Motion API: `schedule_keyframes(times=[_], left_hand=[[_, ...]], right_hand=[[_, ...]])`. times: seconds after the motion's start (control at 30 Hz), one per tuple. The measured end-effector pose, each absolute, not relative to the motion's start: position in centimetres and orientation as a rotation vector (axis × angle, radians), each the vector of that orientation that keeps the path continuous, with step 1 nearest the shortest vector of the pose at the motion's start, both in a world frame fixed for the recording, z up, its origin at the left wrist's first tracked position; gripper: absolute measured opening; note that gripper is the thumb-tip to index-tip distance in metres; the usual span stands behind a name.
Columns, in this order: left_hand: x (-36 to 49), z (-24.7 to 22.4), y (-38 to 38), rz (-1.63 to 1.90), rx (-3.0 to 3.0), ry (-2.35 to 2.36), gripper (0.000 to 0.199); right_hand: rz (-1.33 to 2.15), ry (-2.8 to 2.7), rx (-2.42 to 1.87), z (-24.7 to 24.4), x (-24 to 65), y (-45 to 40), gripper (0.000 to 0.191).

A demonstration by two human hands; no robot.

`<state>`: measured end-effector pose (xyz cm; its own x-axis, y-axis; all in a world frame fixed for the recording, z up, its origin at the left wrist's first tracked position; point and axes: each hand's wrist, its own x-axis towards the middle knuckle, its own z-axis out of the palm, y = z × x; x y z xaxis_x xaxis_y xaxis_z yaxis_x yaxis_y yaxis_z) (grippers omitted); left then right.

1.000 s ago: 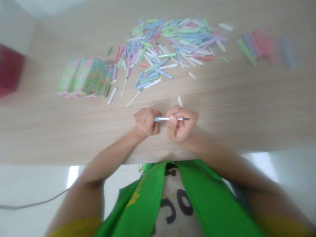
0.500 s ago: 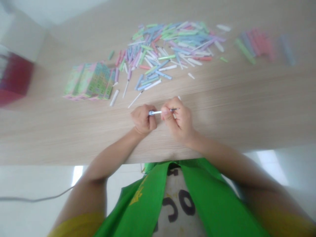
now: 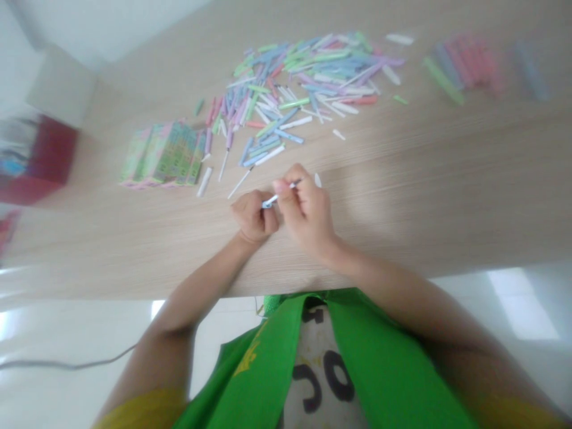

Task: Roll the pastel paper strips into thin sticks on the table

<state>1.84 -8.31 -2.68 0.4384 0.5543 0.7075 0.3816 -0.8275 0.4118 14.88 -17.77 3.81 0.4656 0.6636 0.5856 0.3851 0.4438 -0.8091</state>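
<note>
Close to the table's front edge, my left hand (image 3: 254, 215) is closed in a fist around a pen barrel whose light blue end (image 3: 267, 205) peeks out by the thumb. My right hand (image 3: 308, 217) pinches a thin white pen refill (image 3: 276, 198) with a dark tip between thumb and forefinger. One end of the refill meets the barrel's opening; how far it sits inside is hidden by the fist. A small white piece (image 3: 317, 180) shows just behind my right hand; whether it is held or lying there I cannot tell.
Beyond my hands lies a wide heap of pastel pen parts (image 3: 330, 59). Two loose refills (image 3: 240, 182) point towards me. Patterned boxes (image 3: 156, 155) stand to the left, near a dark red box (image 3: 53, 149). Several pink pen parts (image 3: 469, 59) lie in a row at right.
My right hand has moved left towards my left fist, and less of the refill shows between them. The refill is now tilted up to the right. The whole view has shifted slightly.
</note>
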Motion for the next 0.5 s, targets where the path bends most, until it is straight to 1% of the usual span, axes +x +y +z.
schedule_keyframes(times=[0.07,0.13,0.2,0.27,0.37,0.43,0.5], left_hand=[[2.1,-2.2,-8.4,1.465,2.560,0.773,0.030],[2.2,-2.0,-8.5,1.518,2.597,0.757,0.028],[2.0,-2.0,-8.5,1.534,2.606,0.783,0.030],[1.9,-2.1,-8.5,1.575,2.595,0.807,0.032],[1.7,-2.5,-8.4,1.643,2.541,0.820,0.032],[1.8,-2.6,-8.3,1.645,2.487,0.820,0.033],[2.1,-2.6,-8.3,1.606,2.423,0.833,0.040]], right_hand=[[0.357,-0.876,-1.118,4.2,16.9,-16.8,0.027],[0.416,-0.655,-1.035,4.7,19.7,-16.2,0.025],[0.467,-0.477,-0.960,5.2,22.8,-16.1,0.029],[0.622,-0.357,-0.988,5.8,25.3,-16.3,0.034],[0.761,-0.281,-1.075,6.4,27.0,-16.6,0.049],[0.769,-0.233,-1.140,6.7,27.1,-16.6,0.050],[0.756,-0.173,-1.196,6.5,26.9,-16.3,0.044]])
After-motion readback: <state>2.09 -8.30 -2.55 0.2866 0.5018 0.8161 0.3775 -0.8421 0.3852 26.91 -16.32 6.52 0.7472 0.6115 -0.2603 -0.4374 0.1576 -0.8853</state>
